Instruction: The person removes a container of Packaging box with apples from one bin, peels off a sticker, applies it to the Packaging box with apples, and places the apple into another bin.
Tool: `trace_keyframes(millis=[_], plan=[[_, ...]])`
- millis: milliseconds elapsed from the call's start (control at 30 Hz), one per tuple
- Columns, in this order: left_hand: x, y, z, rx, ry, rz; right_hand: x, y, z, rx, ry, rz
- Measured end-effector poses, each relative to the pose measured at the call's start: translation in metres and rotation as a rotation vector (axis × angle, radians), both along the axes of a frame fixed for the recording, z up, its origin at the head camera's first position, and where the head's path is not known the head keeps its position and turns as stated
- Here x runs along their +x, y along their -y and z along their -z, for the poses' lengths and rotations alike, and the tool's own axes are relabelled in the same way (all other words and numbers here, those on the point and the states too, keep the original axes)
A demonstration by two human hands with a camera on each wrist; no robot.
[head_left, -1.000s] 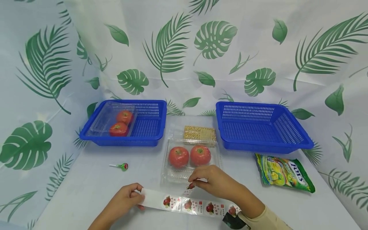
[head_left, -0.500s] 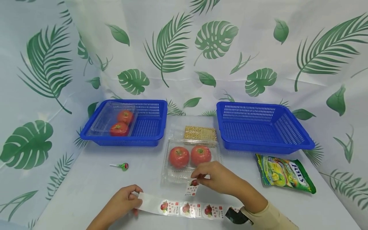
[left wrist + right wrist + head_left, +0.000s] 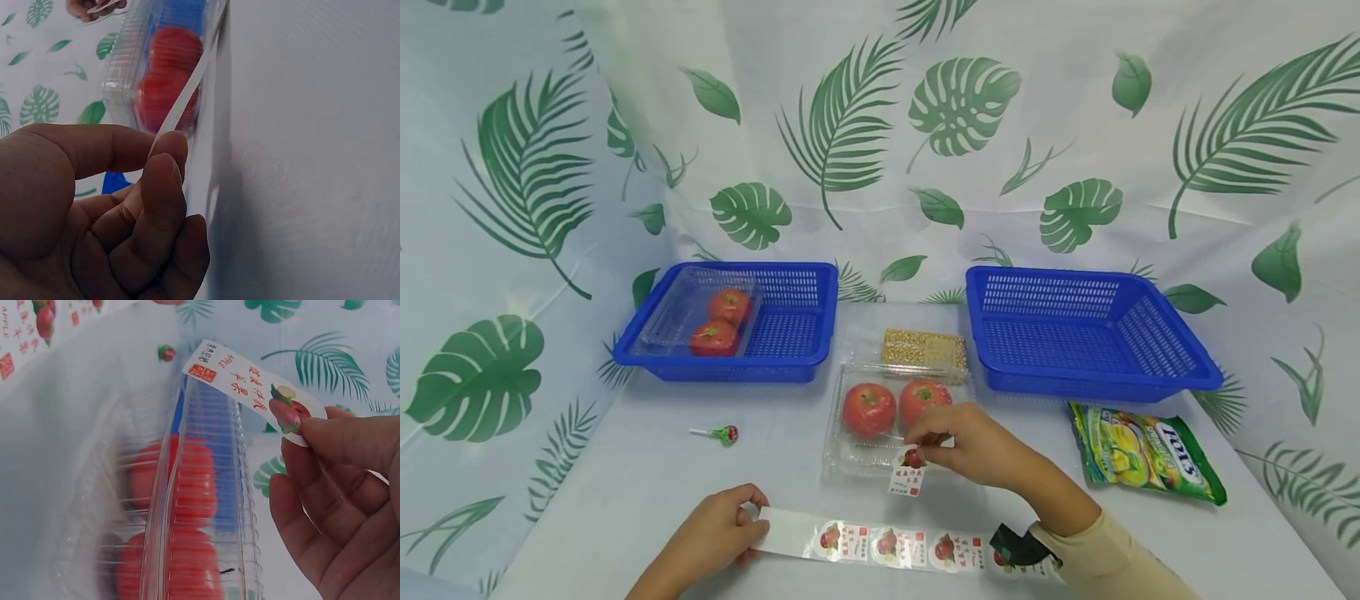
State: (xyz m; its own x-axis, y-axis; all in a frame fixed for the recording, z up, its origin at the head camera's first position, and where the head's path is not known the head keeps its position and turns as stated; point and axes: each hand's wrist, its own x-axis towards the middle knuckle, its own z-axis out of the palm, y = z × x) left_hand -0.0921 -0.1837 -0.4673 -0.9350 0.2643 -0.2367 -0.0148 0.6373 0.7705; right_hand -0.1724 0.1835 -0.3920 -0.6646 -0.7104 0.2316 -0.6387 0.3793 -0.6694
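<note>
My right hand (image 3: 943,442) pinches one peeled apple sticker (image 3: 908,475) by its top edge; the sticker (image 3: 253,387) hangs over the front rim of a clear clamshell box (image 3: 850,450) holding two red tomatoes (image 3: 869,410). My left hand (image 3: 730,525) pinches the blank white end of the sticker strip (image 3: 880,543) flat against the table. In the left wrist view the thumb and fingers (image 3: 164,181) clamp the strip's edge (image 3: 187,94). Several printed stickers stay on the strip.
A blue basket (image 3: 797,337) at back left holds another clamshell with two tomatoes (image 3: 715,333). Another blue basket (image 3: 1075,333) stands at back right. A grain bar pack (image 3: 922,348) lies behind the clamshell, a green snack bag (image 3: 1142,454) at right, a lollipop (image 3: 724,434) at left.
My right hand has peeled a sticker off the strip and lifted it up toward the clamshell's front rim. The left hand stays holding the strip's end.
</note>
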Motion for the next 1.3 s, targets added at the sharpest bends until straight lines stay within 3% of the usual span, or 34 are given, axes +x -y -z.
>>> trace_keyframes(millis=[267,500,700,833,933,1033,1167,1300], plan=[[-0.002,-0.001,-0.002,-0.09,-0.05,-0.003,-0.005,-0.003,-0.002,0.004,0.013,0.027],[-0.007,-0.002,-0.004,-0.241,-0.126,-0.015,-0.013,-0.005,-0.002,-0.019,0.087,0.066],[-0.019,-0.009,-0.017,-0.31,-0.177,-0.035,-0.018,-0.008,0.003,-0.059,0.126,0.142],[-0.031,-0.018,-0.02,-0.297,-0.236,-0.021,-0.023,-0.01,0.005,-0.096,0.14,0.203],[-0.042,-0.027,-0.018,-0.24,-0.249,0.004,-0.027,-0.009,0.005,-0.115,0.179,0.231],[-0.052,-0.036,-0.016,-0.12,-0.214,0.019,-0.029,-0.007,0.005,-0.118,0.205,0.246],[-0.065,-0.047,-0.01,0.125,-0.104,-0.003,-0.033,-0.004,0.006,-0.119,0.197,0.272],[-0.076,-0.058,-0.001,0.357,0.052,-0.015,-0.037,-0.001,0.007,-0.134,0.195,0.302]])
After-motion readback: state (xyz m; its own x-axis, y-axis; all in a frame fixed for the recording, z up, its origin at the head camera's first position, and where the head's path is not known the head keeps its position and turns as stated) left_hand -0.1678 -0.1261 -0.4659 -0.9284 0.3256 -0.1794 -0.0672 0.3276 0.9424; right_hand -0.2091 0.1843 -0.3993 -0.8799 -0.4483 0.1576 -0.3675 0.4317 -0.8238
